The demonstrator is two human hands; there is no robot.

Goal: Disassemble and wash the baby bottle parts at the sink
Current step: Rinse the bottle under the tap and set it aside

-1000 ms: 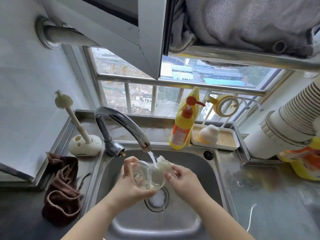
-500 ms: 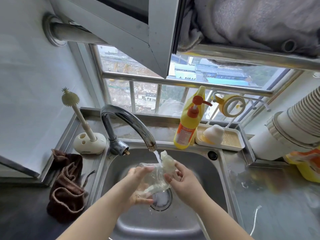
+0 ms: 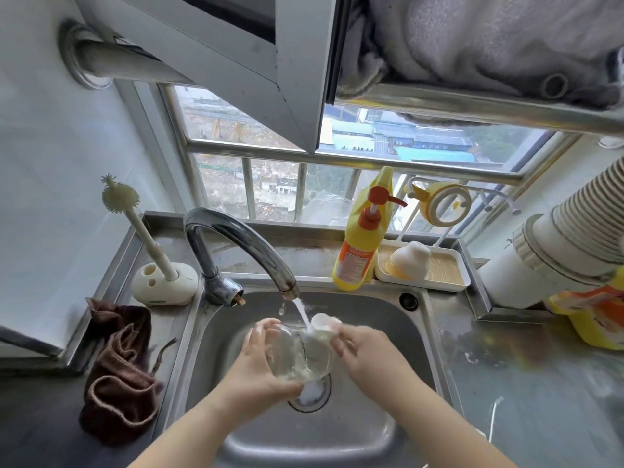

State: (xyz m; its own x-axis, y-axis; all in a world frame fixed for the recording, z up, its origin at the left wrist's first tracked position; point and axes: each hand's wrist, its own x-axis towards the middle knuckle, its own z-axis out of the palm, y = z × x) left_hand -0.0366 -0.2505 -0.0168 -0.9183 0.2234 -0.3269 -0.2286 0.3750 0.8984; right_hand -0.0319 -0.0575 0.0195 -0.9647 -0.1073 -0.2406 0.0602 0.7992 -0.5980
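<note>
I see both hands over the steel sink [image 3: 418, 336], directly above the drain [image 3: 309, 395]. My left hand [image 3: 256, 363] grasps the clear bottle [image 3: 297, 356], its fingers curled round the far side and the thumb underneath, so that the bottle lies tilted with its open end toward the tap. My right hand [image 3: 363, 352] pinches a white sponge [image 3: 322, 327] between thumb and fingers and holds it against the mouth of the bottle. The tap [image 3: 236, 238] arches from the back left of the sink, and its stream of water [image 3: 302, 310] falls on the point where sponge and bottle meet. On the ledge to the left a bottle brush [image 3: 135, 224] stands tilted in a white holder [image 3: 163, 283], and a brown cloth [image 3: 118, 376] lies crumpled on the counter in front of it. Behind the sink on the right a yellow soap bottle [image 3: 364, 244] with an orange pump stands just beside a white tray [image 3: 449, 271], which carries a white dome-shaped part [image 3: 410, 258]. A yellow ring [image 3: 445, 204] hangs on a wire rack above the tray.
</note>
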